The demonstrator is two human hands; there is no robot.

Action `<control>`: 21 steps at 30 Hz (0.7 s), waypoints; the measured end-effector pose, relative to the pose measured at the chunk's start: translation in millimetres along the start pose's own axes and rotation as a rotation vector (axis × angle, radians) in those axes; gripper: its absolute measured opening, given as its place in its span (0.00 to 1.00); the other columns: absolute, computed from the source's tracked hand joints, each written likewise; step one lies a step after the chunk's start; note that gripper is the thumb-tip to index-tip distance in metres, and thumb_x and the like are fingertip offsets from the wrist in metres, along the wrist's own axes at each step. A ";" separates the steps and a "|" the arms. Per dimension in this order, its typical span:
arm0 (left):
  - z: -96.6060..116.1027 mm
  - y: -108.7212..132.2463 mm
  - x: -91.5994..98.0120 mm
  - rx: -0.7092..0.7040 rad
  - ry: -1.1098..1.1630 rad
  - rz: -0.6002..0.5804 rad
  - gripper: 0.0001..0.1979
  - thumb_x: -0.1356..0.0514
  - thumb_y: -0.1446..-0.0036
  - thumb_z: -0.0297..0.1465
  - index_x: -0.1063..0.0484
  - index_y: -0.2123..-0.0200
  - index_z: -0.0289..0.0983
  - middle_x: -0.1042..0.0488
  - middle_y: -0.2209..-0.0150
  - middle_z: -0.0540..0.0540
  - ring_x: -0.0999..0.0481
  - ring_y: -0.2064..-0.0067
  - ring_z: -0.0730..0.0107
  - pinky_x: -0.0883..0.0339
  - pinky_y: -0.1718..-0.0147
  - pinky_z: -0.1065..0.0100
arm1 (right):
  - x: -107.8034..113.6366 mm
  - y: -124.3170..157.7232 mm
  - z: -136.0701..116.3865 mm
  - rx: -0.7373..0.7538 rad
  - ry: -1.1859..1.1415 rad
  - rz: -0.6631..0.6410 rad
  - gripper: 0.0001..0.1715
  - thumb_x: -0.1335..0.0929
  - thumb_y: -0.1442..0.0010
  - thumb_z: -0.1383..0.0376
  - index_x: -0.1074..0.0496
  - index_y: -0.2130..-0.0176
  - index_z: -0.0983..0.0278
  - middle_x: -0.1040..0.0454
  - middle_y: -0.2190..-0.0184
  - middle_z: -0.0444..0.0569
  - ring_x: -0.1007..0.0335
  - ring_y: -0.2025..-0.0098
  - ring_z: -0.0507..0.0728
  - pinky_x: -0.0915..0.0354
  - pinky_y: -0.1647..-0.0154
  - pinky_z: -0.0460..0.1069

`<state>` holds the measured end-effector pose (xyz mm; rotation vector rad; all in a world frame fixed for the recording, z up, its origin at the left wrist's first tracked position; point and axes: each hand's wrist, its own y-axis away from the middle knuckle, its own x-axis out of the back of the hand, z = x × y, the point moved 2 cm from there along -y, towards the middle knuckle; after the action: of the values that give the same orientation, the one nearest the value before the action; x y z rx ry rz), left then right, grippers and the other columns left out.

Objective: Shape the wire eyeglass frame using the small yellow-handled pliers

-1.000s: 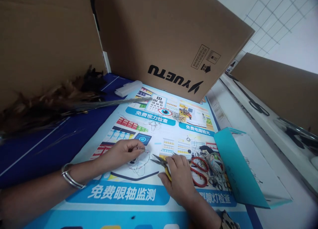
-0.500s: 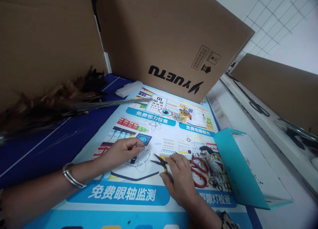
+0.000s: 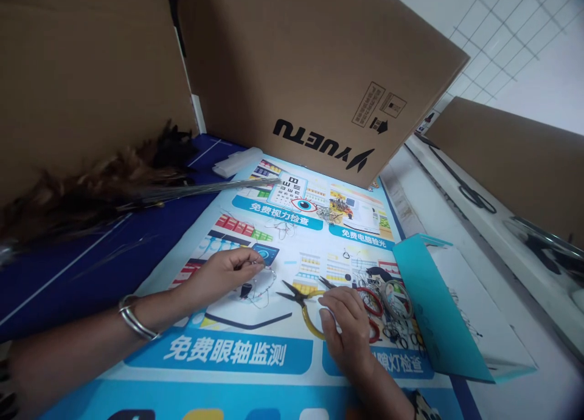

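Observation:
My left hand [image 3: 232, 269], with silver bangles at its wrist, is closed in a pinch on a thin wire loop [image 3: 274, 278] at the left of the mat. The loop looks beaded and hangs just above the printed surface. My right hand [image 3: 347, 326] is open, its fingers loosely bent and the thumb apart. Right beside its fingertips lie yellow-handled pliers [image 3: 306, 316], jaws spread and pointing left. The handle ends are partly covered by the hand. Red-handled scissors [image 3: 373, 301] lie behind the right hand, partly hidden.
Tangled wire pieces and a wire coil [image 3: 396, 299] lie right of the scissors, against a teal open box [image 3: 438, 310]. A bundle of thin rods [image 3: 214, 189] and brown feathers [image 3: 100, 177] rests on the left. A large cardboard box [image 3: 310, 67] stands behind the printed mat [image 3: 314, 377].
My right hand has let go of the pliers and slid right, uncovering their yellow handles. The pliers stay in place. My left hand, holding the wire loop, has shifted only slightly.

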<state>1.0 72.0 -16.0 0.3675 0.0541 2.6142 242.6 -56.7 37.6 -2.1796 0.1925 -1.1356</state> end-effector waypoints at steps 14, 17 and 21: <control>6.5 0.9 -0.2 -0.001 0.001 -0.024 0.11 0.42 0.40 0.38 0.27 0.68 0.36 0.31 0.75 0.52 0.32 0.74 0.71 0.36 0.75 0.70 | 0.0 1.7 -1.2 -0.008 -0.075 -0.001 0.13 0.36 0.38 0.74 0.29 0.55 0.62 0.24 0.61 0.51 0.29 0.57 0.59 0.31 0.54 0.58; 5.6 0.6 -0.5 0.006 0.005 -0.024 0.11 0.42 0.40 0.38 0.27 0.68 0.36 0.32 0.75 0.52 0.32 0.74 0.71 0.36 0.75 0.70 | -1.2 2.9 -2.2 -0.004 -0.082 -0.003 0.14 0.37 0.38 0.74 0.29 0.55 0.61 0.25 0.60 0.51 0.29 0.56 0.59 0.31 0.53 0.59; 2.6 0.1 -0.4 0.007 0.007 -0.020 0.11 0.41 0.41 0.38 0.27 0.68 0.36 0.31 0.74 0.52 0.32 0.74 0.70 0.37 0.76 0.71 | -1.1 5.4 -3.2 0.017 -0.094 -0.001 0.15 0.36 0.38 0.74 0.29 0.54 0.62 0.25 0.60 0.51 0.29 0.56 0.59 0.31 0.53 0.59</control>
<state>2.0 71.7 -13.6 0.3581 0.0691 2.5968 240.3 -62.0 34.8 -2.2120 0.1402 -1.0288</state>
